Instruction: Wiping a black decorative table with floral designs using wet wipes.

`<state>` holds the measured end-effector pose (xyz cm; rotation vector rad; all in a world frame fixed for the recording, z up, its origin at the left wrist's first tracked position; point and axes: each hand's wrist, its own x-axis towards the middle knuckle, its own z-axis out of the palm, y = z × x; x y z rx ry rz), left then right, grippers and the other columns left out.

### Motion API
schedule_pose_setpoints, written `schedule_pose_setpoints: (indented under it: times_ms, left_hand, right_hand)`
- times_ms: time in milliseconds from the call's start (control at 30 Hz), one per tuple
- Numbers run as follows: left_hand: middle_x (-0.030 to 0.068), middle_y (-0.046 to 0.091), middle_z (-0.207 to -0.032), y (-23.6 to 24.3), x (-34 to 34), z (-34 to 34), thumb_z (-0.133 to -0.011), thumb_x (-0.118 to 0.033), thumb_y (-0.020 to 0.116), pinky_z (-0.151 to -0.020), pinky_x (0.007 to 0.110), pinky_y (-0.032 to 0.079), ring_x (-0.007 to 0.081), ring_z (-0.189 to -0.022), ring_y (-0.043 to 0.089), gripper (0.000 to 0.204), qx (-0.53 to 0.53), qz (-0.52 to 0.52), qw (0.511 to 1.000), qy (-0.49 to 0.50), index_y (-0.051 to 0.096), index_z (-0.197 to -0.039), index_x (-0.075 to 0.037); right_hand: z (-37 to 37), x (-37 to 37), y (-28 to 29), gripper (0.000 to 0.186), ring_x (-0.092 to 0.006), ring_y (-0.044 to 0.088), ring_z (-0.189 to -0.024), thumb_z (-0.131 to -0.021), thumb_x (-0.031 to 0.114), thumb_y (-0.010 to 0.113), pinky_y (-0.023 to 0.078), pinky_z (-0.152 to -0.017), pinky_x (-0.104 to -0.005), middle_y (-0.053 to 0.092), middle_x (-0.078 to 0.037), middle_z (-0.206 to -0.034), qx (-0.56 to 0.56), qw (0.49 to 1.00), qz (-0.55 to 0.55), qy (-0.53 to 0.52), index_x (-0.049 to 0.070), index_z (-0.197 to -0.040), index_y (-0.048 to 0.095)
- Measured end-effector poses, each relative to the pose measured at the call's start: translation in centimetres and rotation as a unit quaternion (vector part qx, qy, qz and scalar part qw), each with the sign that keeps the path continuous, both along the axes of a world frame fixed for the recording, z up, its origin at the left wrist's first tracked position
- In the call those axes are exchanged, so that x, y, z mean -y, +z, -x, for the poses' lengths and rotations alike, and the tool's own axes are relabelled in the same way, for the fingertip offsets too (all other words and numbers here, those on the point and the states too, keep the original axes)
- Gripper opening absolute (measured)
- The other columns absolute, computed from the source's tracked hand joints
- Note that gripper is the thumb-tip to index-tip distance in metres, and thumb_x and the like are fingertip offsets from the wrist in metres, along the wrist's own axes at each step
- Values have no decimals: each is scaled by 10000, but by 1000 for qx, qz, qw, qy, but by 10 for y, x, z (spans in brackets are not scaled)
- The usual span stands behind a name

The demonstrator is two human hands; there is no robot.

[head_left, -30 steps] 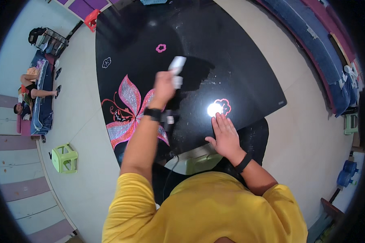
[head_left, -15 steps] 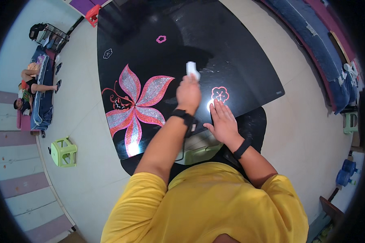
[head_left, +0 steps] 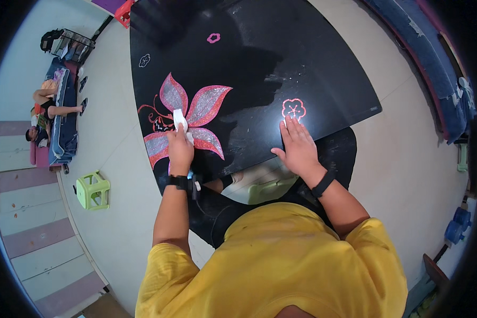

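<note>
My left hand (head_left: 180, 152) is closed on a folded white tissue or cloth (head_left: 180, 119), pressed to the glossy black tabletop (head_left: 328, 58). The white piece lies over the middle of a large pink and silver flower design (head_left: 209, 105). Flat on the table's near edge, with its fingers stretched out, rests my right hand (head_left: 299, 148). Its fingertips touch the lower part of a small red flower outline (head_left: 294, 108). Duller and shinier patches cover the black surface, with pale specks among them. Both wrists wear black bands.
A green plastic stool (head_left: 94, 190) stands on the floor at left. Farther left, a person (head_left: 50, 109) lies on a blue-covered bed. A long blue-draped piece of furniture (head_left: 416, 53) runs along the right, with blue water bottles (head_left: 457, 225) below it.
My left hand has swept the white piece leftward and a little nearer, from the table's middle onto the large flower. The right hand stays flat by the small red flower.
</note>
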<state>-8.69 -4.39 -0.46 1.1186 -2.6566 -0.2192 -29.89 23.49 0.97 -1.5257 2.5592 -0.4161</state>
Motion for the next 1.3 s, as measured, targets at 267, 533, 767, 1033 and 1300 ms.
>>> schedule_pose_setpoints:
  times_ms: [267,533,767,1033,1300]
  left_hand:
    - [203,525,-997,11,-89,112,-828,-88,552,-671,423,521,351,-807,609,503,71,-10,991,-111,416,-1290,57]
    - [217,566,-965,-9,-112,194,-879,-48,501,-807,405,455,365,-908,560,341,-134,-237,931,-242,561,-1215,-32]
    - [212,554,-1006,16,-24,-3,-900,-80,475,-801,439,464,381,-920,560,403,-54,-103,992,-49,492,-1299,-29]
    - [197,504,-986,1,-84,-23,-794,-36,569,-670,428,500,361,-824,577,608,100,-12,995,-24,368,-1366,16]
    - [174,521,-971,6,-140,128,-776,-65,591,-639,411,538,333,-785,622,559,36,-35,989,-137,417,-1293,56]
  right_hand:
    - [-3,1,-4,752,-304,310,-1364,-832,452,602,225,-1131,-410,341,-192,-1455,-3,1000,22,1,-17,-1375,380]
    - [-1,0,0,711,-333,347,-1336,-847,451,591,271,-1106,-420,382,-214,-1416,-17,999,-34,23,-10,-1354,404]
    - [-1,-2,-7,744,-306,338,-1351,-828,476,599,250,-1121,-410,389,-190,-1427,-20,999,34,3,-15,-1356,416]
    - [-3,1,-6,726,-312,337,-1351,-834,445,607,254,-1118,-416,370,-194,-1437,-26,999,27,-2,-14,-1360,405]
    - [-4,3,-6,707,-305,333,-1355,-816,392,648,253,-1118,-415,368,-187,-1442,-3,999,38,-11,-3,-1354,415]
